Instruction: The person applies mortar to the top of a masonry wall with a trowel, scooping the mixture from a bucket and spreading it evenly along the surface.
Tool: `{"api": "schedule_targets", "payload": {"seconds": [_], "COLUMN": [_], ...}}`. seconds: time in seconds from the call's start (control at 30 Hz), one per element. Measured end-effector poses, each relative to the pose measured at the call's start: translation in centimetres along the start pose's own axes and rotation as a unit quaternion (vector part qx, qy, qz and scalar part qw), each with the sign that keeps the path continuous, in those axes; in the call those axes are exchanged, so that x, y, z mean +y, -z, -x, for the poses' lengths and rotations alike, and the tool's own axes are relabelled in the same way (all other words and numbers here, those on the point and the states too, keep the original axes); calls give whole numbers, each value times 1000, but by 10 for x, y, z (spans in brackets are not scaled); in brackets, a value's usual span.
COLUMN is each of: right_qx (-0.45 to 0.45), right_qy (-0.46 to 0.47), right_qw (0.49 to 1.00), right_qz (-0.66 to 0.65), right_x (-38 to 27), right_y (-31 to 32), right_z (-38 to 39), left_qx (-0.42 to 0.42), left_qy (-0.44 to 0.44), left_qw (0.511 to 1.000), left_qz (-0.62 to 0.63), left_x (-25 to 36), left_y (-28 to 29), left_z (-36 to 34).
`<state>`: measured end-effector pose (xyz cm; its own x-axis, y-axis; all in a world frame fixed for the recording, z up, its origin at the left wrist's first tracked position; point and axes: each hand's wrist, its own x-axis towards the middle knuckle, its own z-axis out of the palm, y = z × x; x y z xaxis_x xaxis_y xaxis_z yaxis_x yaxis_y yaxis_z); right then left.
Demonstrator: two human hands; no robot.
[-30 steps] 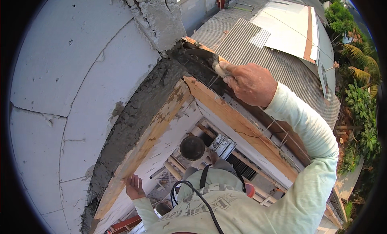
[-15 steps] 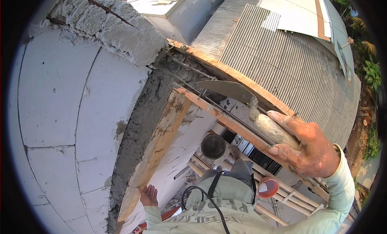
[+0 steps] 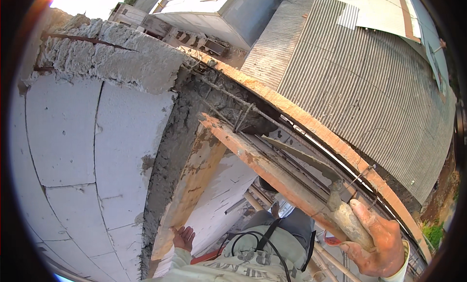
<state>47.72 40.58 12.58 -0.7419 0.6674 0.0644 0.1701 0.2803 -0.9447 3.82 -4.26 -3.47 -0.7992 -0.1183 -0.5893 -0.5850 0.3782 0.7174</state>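
Gripping a mortar-crusted trowel (image 3: pixel 335 194), the right hand (image 3: pixel 377 245) is seen low at the right of the frame, fingers wrapped tight round the handle.

The left hand (image 3: pixel 184 237) is pressed with fingers spread against the lower end of a wooden form board (image 3: pixel 192 189) that stands beside the wet grey mortar joint (image 3: pixel 168 155). The trowel's blade is laid flat between two rust-stained planks (image 3: pixel 272 170), pointing up the narrow channel where steel reinforcing bars (image 3: pixel 228 99) are exposed. White blocks (image 3: pixel 82 150) are stacked at the left under a rough concrete cap (image 3: pixel 116 58). Corrugated metal roofs (image 3: pixel 369 78) are spread out far below.
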Motion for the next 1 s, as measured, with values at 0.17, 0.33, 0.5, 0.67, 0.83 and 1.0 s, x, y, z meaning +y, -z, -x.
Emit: {"api": "schedule_targets", "payload": {"seconds": [0.17, 0.33, 0.5, 0.67, 0.83, 1.0], "right_qx": [-13, -5, 65, 48, -21, -123], "right_qy": [-74, -25, -194, -211, -202, -307], "right_qw": [997, 994, 977, 972, 890, 935], "right_qz": [-3, 105, 60, -93, -408, -127], "right_x": [5, 12, -18, -2, 34, 109], "right_y": [13, 9, -15, -67, -145, -229], "right_z": [10, 25, 28, 51, 70, 72], "left_qx": [13, 5, 2, -13, -27, -44], "left_qy": [-16, -32, -46, -55, -65, -75], "left_qw": [1000, 999, 997, 994, 988, 985], "left_qz": [16, 22, 62, 94, 138, 149], "left_x": [-3, -6, -11, -20, -25, -27], "left_y": [11, -2, -11, -10, -6, -6], "left_z": [8, 2, 5, -1, -2, -8]}}
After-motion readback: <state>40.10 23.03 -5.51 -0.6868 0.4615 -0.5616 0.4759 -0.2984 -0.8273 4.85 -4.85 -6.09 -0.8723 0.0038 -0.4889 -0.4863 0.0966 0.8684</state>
